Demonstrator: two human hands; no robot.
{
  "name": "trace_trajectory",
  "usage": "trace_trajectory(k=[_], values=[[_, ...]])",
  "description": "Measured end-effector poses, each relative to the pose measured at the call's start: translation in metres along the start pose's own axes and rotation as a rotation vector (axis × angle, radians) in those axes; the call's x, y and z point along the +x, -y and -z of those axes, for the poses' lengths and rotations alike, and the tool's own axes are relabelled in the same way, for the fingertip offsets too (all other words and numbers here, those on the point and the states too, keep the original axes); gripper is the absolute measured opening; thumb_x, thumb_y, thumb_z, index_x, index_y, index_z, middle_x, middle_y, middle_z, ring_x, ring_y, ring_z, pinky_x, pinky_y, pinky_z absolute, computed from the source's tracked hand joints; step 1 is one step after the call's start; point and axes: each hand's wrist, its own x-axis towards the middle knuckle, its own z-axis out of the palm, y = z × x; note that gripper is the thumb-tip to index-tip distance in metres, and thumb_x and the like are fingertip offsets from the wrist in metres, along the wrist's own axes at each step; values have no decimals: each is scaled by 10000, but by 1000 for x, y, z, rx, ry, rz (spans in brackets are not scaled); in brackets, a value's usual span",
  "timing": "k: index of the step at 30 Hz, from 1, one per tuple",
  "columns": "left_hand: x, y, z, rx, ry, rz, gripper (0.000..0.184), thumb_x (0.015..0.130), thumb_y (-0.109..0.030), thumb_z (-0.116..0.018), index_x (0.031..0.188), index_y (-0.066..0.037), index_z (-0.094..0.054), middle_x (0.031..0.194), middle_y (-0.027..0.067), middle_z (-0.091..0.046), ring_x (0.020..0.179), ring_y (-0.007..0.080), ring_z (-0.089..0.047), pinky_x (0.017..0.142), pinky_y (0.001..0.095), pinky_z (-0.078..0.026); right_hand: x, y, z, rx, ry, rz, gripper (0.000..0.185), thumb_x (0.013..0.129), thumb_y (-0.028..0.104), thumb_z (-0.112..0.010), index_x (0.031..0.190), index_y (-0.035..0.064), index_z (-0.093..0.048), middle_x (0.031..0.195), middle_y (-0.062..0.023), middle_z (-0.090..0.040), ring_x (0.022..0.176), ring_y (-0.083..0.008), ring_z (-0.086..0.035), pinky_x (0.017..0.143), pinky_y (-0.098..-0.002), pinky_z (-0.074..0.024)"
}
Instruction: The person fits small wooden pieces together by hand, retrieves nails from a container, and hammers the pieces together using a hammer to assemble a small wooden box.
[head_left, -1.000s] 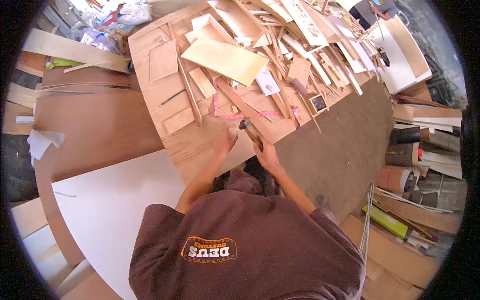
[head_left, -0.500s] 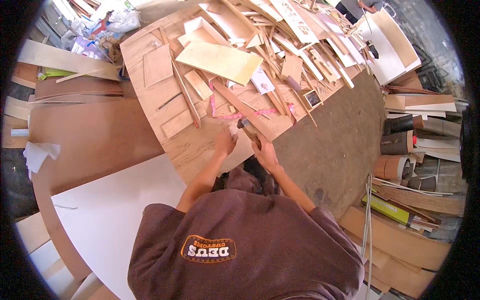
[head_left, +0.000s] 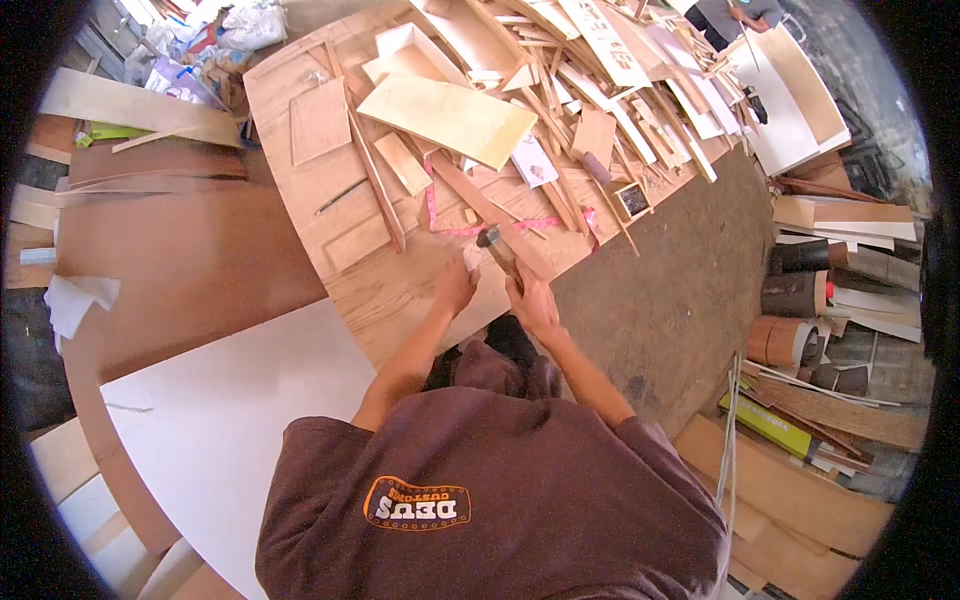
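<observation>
My right hand [head_left: 533,300] is wrapped round the handle of a hammer [head_left: 492,242], its dark head pointing up and to the left over the workbench [head_left: 385,300]. Just left of it, my left hand [head_left: 457,285] is closed, with a small pale thing at its fingertips that I cannot make out. Beyond both hands a brown wooden strip [head_left: 480,192] lies slantwise across the bench. A pink measuring tape [head_left: 431,205] bends round in an L shape near that strip. A pencil [head_left: 341,197] rests further left on the bench.
Wood offcuts and a pale board [head_left: 447,118] are piled at the back of the bench. A small box [head_left: 633,200] sits at its right edge. A white sheet [head_left: 240,420] lies at left. Rolls and boards [head_left: 795,292] stand at right. Another person [head_left: 735,18] is at the back right.
My left hand has shifted slightly beside the hammer, which stays in my right hand. The view has moved a little; the hammer head looks slightly lower than half a second ago relative to the strip.
</observation>
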Motion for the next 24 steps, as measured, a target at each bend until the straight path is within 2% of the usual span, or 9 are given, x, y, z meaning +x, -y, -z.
trace_trajectory(k=[5, 7, 9, 10, 13, 17, 20, 22, 24], values=[[-2, 4, -3, 93, 14, -23, 547, 922, -265, -581, 1321, 53, -383, 1151, 299, -570, 1042, 458, -575, 875, 508, -483, -2, 4, -4, 38, -93, -9, 439, 929, 226, -561, 1306, 16, -480, 1086, -247, -637, 1006, -441, -605, 859, -516, -490], [-2, -3, 2, 106, 3, -46, 548, 922, -262, -581, 1324, 52, -379, 1142, 299, -575, 1039, 455, -578, 872, 507, -486, 2, -4, -4, -91, 98, -49, 458, 928, 232, -569, 1317, 12, -472, 1064, -241, -643, 980, -445, -614, 845, -516, -496], [1, -7, 4, -4, 164, 182, 545, 921, -258, -581, 1325, 49, -383, 1121, 296, -587, 1031, 454, -582, 864, 506, -492, 4, -4, -4, -53, 23, 1, 447, 924, 200, -570, 1310, -9, -485, 1027, -275, -635, 960, -464, -609, 820, -509, -493], [1, -6, 4, -4, 163, 186, 545, 921, -258, -581, 1325, 49, -383, 1121, 296, -587, 1031, 454, -582, 864, 506, -492, 4, -1, -3, -13, -48, 49, 437, 921, 168, -572, 1303, -30, -498, 990, -310, -627, 940, -483, -603, 794, -502, -490], [-2, 1, 0, 110, 24, -5, 553, 917, -264, -585, 1327, 48, -385, 1110, 295, -594, 1027, 450, -586, 857, 508, -496, 3, 16, 3, 108, -120, -9, 425, 915, 155, -571, 1290, -35, -506, 968, -314, -623, 930, -487, -597, 798, -502, -487], [-2, 3, -2, 97, 92, 51, 548, 911, -276, -593, 1305, 55, -407, 1107, 291, -589, 1012, 448, -592, 848, 510, -497, 7, 0, 1, 26, -26, 54, 402, 914, 126, -566, 1272, -49, -516, 978, -311, -621, 914, -484, -601, 795, -491, -491], [1, 5, -4, 61, 83, 45, 535, 911, -283, -593, 1282, 64, -425, 1113, 289, -581, 1010, 446, -591, 841, 508, -498, 15, 13, 16, -25, 68, -94, 389, 910, 109, -566, 1260, -54, -526, 980, -312, -620, 910, -478, -604, 795, -491, -489], [-2, 4, -5, 52, 49, 20, 527, 912, -286, -592, 1268, 69, -436, 1118, 288, -576, 1014, 445, -589, 838, 506, -499, 15, 11, 12, 83, -160, 27, 403, 905, 145, -571, 1260, -43, -530, 995, -318, -623, 934, -472, -609, 797, -497, -487], [-1, 2, -1, 69, 127, 69, 524, 917, -293, -585, 1263, 73, -437, 1141, 295, -562, 1032, 443, -582, 831, 504, -499, 15, 7, 5, 44, -174, 66, 405, 908, 149, -569, 1266, -37, -529, 1008, -314, -626, 941, -469, -611, 799, -496, -490]])
